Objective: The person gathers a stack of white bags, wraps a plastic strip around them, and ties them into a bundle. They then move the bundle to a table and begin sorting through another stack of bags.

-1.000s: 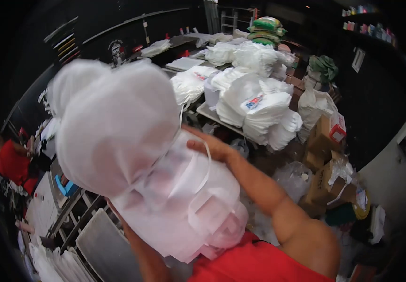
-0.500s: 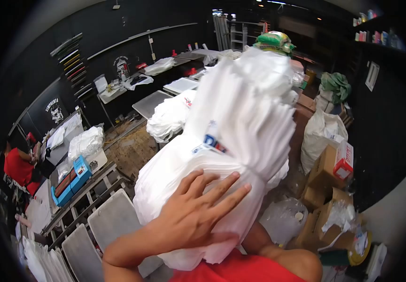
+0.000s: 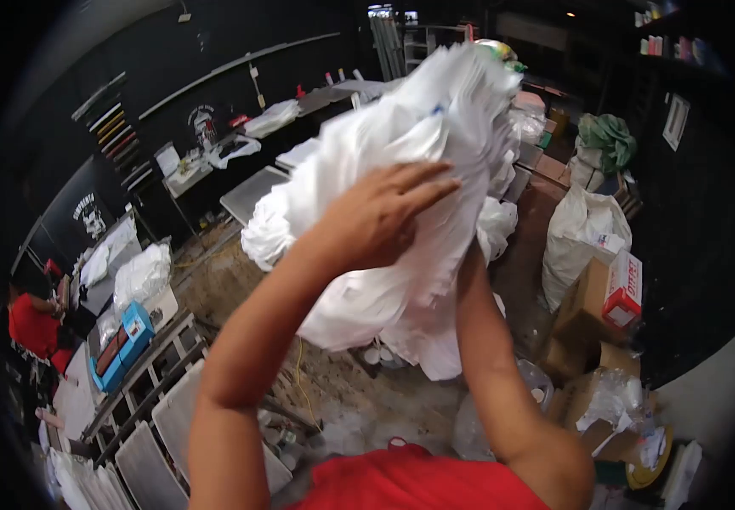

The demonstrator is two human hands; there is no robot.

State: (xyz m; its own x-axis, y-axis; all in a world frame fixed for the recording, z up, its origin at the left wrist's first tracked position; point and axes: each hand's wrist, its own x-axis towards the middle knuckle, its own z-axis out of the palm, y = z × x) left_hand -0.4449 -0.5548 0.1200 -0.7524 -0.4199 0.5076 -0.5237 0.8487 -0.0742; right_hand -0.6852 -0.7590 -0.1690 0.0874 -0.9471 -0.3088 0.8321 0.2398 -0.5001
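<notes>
The left fingers (image 3: 425,197) lie unclenched against the near side of the white bundle (image 3: 384,297); the right fingers are hidden behind it, grip unclear. Even, opposed pressure best keeps loose layers together.

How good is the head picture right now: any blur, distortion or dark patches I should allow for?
Head view: strong wide-lens bending, corners falling to black; white bundle smeared, probably by motion, its blue mark unreadable; left hand slightly soft; right hand hidden behind the bundle; dark wall at right loses detail.
</notes>
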